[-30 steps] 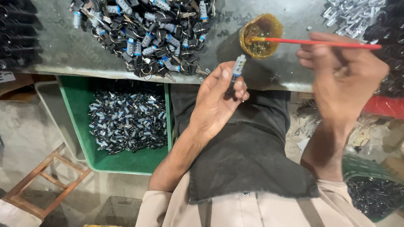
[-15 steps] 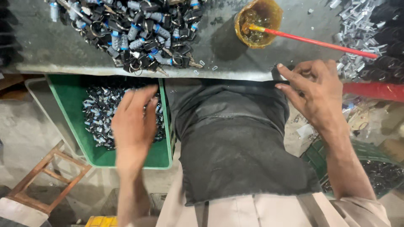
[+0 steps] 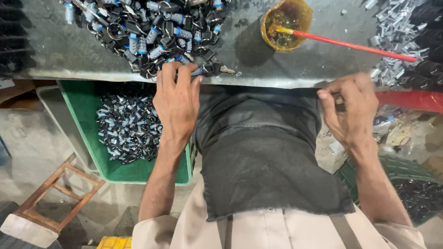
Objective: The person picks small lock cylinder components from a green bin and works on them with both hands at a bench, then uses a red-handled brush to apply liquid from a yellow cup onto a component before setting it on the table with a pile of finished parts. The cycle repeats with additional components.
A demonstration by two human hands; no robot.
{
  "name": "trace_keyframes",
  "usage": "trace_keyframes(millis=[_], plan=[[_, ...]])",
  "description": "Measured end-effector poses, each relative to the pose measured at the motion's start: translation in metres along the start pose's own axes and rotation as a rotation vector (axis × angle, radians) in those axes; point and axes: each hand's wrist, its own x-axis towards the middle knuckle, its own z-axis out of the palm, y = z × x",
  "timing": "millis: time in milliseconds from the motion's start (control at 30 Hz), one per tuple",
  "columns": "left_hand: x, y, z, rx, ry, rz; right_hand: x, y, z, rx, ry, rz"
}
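My left hand point(image 3: 177, 99) reaches up to the near edge of the metal table point(image 3: 55, 50). Its fingers lie stretched out on the rim of a pile of small black and silver lock parts with blue bands point(image 3: 152, 32). My right hand point(image 3: 350, 108) sits at the table edge with its fingers curled, just where a black cloth point(image 3: 263, 152) over my lap meets the table. I cannot tell whether it holds anything. A red-handled brush point(image 3: 350, 44) rests in a yellowish cup of grease point(image 3: 286, 25), above and left of the right hand.
Under the table at left is a green bin point(image 3: 87, 115) holding several finished parts point(image 3: 129, 133). Silver clips point(image 3: 392, 37) lie at the table's right, with a red tray point(image 3: 410, 99) beneath. A green basket point(image 3: 401, 168) of dark parts is at lower right, a wooden stool point(image 3: 50, 203) at lower left.
My left hand held a small part, went down over the green bin, and now reaches the pile without it. My right hand left the brush in the cup and dropped to the table edge.
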Motion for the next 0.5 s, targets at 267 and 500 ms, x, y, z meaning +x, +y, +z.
trace_keyframes(millis=[267,500], plan=[[-0.002,0.005,-0.007,-0.585,0.124,0.012,0.006,-0.017,0.008,0.231,-0.029,0.036],[-0.008,0.058,0.025,-1.766,-0.217,-0.440,0.027,-0.069,0.027,0.464,-0.065,0.104]])
